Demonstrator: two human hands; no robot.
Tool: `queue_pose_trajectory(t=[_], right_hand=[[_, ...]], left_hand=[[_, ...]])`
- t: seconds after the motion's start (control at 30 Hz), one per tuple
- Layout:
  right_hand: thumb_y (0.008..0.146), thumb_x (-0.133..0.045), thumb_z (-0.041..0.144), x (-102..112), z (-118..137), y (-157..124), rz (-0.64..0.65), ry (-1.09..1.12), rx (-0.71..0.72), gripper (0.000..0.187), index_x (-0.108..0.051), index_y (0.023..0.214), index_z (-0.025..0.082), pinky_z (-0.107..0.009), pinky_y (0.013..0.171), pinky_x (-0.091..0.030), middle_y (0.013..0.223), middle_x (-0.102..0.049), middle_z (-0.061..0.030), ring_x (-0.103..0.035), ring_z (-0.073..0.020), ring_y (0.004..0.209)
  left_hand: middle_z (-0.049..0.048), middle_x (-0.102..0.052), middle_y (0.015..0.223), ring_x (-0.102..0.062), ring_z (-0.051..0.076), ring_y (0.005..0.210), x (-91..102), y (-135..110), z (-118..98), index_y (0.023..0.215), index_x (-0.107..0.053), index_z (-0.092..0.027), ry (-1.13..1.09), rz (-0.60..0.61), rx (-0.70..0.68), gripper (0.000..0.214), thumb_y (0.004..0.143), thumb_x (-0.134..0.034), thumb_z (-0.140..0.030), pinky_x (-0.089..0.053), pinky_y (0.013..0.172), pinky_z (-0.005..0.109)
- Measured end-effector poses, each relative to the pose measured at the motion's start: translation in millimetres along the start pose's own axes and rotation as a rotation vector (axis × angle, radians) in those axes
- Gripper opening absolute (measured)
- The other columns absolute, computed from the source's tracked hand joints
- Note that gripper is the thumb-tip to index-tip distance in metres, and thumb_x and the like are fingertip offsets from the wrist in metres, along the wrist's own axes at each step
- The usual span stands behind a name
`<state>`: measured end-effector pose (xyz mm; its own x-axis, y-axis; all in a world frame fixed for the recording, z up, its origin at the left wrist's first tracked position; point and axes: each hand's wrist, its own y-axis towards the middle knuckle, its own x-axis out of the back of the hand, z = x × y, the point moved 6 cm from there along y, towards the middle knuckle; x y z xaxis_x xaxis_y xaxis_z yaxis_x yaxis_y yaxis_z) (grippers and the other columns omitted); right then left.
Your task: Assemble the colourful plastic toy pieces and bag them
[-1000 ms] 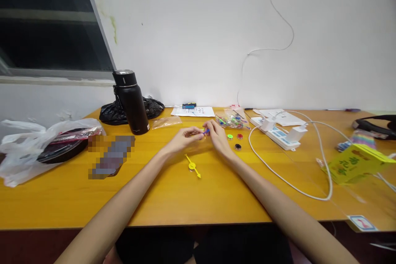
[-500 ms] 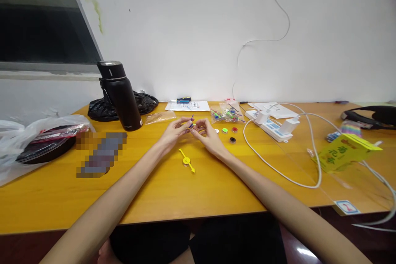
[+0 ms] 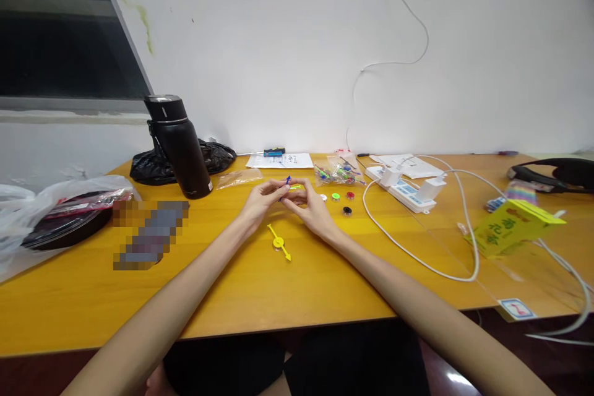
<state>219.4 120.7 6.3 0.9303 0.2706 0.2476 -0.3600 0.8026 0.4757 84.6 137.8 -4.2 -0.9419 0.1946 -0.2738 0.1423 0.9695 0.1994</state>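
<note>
Pin [image 3: 287,180] work was in hand, by the look of it. The left hand [image 3: 260,201] pinched the short blue pin at its fingertips, clear of the table [image 3: 278,297], near mid-table. The right hand [image 3: 310,205] had its fingers curled against the left's tips – whether it gripped anything could not be told. A next move would call for a steady, fine pinch. The pin looked thin and tilted. The pointer [image 3: 279,242] lay at 6 o'clock of the hands – the discs [image 3: 335,197] at 3 o'clock.

One head-worn camera looks forward and down across the surface [image 3: 325,284] toward the wall [image 3: 301,43], both forearms reaching away.
</note>
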Motion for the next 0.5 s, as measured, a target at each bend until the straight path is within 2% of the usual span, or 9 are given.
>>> queue_pose_trajectory(t=[0.17,0.3,0.5], right_hand=[[0.09,-0.063,0.037,4,3,-1,-0.088,-0.118,0.026,0.029,-0.053,0.114,0.025,-0.035,0.081,-0.055,0.089,-0.071,-0.0024,-0.069,-0.0198,0.082],[0.09,-0.061,0.032,11,9,-1,-0.174,-0.273,0.08,0.017,-0.058,0.104,0.023,-0.033,0.079,-0.052,0.092,-0.07,-0.0047,-0.065,-0.0191,0.081],[0.091,-0.061,0.034,17,16,0,-0.194,-0.345,0.098,0.018,-0.059,0.105,0.023,-0.034,0.081,-0.052,0.092,-0.07,-0.0044,-0.066,-0.0198,0.082]], left_hand=[[0.0056,-0.074,0.113,-0.065,0.017,0.106,-11.0,-4,8,0.089,-0.076,-0.018,-0.11,-0.058,0.014,0.03,0.067,-0.087,-0.036,-0.045,0.099,0.03],[0.0047,-0.076,0.101,-0.068,0.016,0.097,-20.5,-10,10,0.089,-0.076,-0.018,-0.21,-0.072,0.05,0.034,0.063,-0.09,-0.034,-0.046,0.1,0.031],[0.0052,-0.075,0.107,-0.069,0.016,0.102,-19.2,-9,3,0.095,-0.076,-0.018,-0.193,-0.051,0.037,0.036,0.066,-0.089,-0.033,-0.047,0.102,0.032]])
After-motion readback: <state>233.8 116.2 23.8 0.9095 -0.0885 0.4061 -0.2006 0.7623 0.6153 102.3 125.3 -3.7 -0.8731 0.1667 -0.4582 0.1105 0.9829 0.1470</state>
